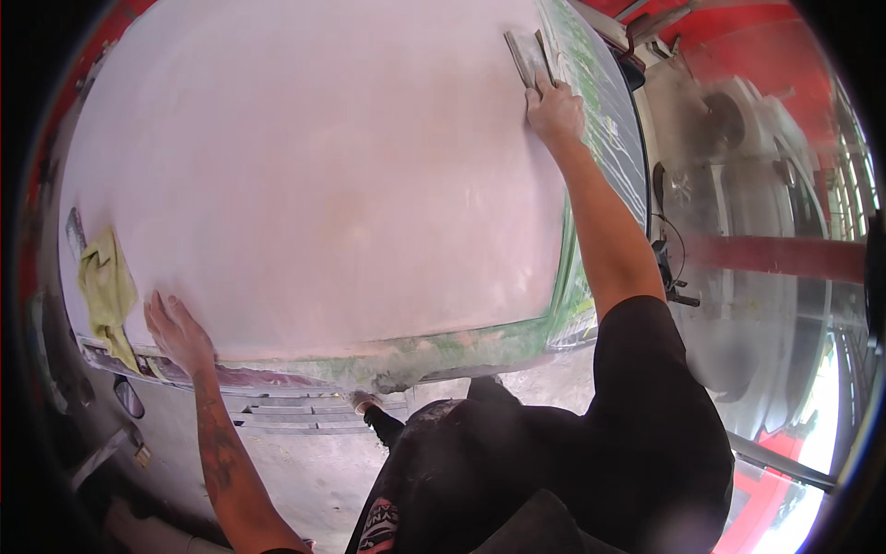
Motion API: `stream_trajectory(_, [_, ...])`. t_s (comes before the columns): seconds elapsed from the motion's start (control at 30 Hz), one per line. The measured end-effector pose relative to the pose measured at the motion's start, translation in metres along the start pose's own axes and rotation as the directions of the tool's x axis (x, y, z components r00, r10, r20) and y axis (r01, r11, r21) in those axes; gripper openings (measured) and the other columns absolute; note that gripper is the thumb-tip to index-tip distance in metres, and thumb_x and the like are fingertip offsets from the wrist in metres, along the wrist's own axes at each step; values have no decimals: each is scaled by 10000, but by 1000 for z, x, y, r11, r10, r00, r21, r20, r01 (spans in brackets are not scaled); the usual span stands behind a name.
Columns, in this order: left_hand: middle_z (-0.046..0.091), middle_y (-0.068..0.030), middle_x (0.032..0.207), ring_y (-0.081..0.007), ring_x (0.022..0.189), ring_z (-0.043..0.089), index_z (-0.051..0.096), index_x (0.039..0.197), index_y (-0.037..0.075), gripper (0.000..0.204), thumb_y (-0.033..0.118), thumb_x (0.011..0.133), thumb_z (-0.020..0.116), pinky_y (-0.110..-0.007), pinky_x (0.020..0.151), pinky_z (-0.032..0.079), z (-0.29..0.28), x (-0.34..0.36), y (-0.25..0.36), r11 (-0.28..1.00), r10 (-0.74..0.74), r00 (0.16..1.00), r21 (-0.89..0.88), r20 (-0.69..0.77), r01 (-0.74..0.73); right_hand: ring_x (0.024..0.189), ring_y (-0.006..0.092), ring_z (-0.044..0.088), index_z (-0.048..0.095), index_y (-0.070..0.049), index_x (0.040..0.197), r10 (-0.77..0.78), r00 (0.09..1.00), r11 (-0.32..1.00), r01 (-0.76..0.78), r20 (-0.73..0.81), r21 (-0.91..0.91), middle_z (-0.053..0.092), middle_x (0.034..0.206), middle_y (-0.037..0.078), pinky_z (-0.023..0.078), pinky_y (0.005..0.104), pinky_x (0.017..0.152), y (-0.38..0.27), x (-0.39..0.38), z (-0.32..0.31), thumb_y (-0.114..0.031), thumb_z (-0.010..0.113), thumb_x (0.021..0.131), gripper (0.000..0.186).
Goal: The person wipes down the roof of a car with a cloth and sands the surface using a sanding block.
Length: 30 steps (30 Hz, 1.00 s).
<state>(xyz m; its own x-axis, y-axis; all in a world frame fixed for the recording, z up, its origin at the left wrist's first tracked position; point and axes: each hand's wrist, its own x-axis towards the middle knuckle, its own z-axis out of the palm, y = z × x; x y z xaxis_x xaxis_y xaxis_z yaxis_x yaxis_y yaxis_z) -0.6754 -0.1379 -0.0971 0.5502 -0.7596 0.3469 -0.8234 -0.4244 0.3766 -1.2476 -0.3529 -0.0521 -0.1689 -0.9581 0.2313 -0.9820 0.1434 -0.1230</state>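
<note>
A broad vehicle roof (323,175), coated in pale pinkish filler or primer, spreads out in front of me. My right hand (556,109) reaches to its far right side and grips a flat greyish sanding block (529,59), which lies against the surface near the green-edged border. The underside of the block is hidden. Near the front left edge, my left hand (181,334) rests on the roof with fingers stretched out, holding nothing. Just left of it a yellow-green cloth (108,286) lies crumpled, partly draped over the edge.
A small dark object (75,229) lies beyond the cloth. Green masking or paint (461,349) runs along the near and right borders. A side mirror (129,397) sticks out below the left corner. Another vehicle (738,212), under cloudy sheeting, and a red beam (775,258) stand to the right.
</note>
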Motion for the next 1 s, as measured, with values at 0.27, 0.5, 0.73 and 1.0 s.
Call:
stream_trajectory(0.27, [396, -208, 1474, -381, 1362, 378, 486, 1398, 77, 554, 466, 1008, 426, -509, 1099, 305, -12, -2, -7, 999, -7, 1000, 44, -7, 7, 1064, 370, 548, 579, -192, 1347, -358, 930, 929, 364, -86, 67, 515, 1360, 168, 464, 484, 882, -28, -150, -9, -212, 660, 873, 481])
stream_trajectory(0.5, [405, -221, 1458, -391, 1351, 386, 495, 1389, 58, 543, 445, 1012, 435, -499, 1095, 322, -3, -1, 7, 1000, 21, 1000, -17, -15, -21, 959, 419, 596, 582, -138, 1314, -244, 956, 970, 236, -162, -64, 600, 1239, 186, 510, 503, 811, -18, 45, 23, -264, 577, 928, 406])
stream_trajectory(0.73, [401, -198, 1471, -379, 1355, 382, 497, 1390, 75, 538, 450, 1010, 434, -501, 1106, 295, -14, -4, -10, 998, 0, 1000, 60, -28, 2, 1097, 355, 537, 596, -202, 1338, -377, 924, 906, 382, -59, 184, 535, 1346, 153, 445, 471, 957, -35, -133, -7, -142, 713, 830, 525])
stream_trajectory(1.0, [421, -207, 1453, -384, 1342, 396, 503, 1382, 66, 496, 393, 1011, 457, -493, 1094, 315, -1, -1, 4, 1000, 25, 1000, -14, -17, -26, 1123, 455, 529, 552, -154, 1369, -253, 966, 966, 255, -47, 52, 536, 1360, 158, 434, 484, 994, -12, 73, 26, -243, 556, 941, 437])
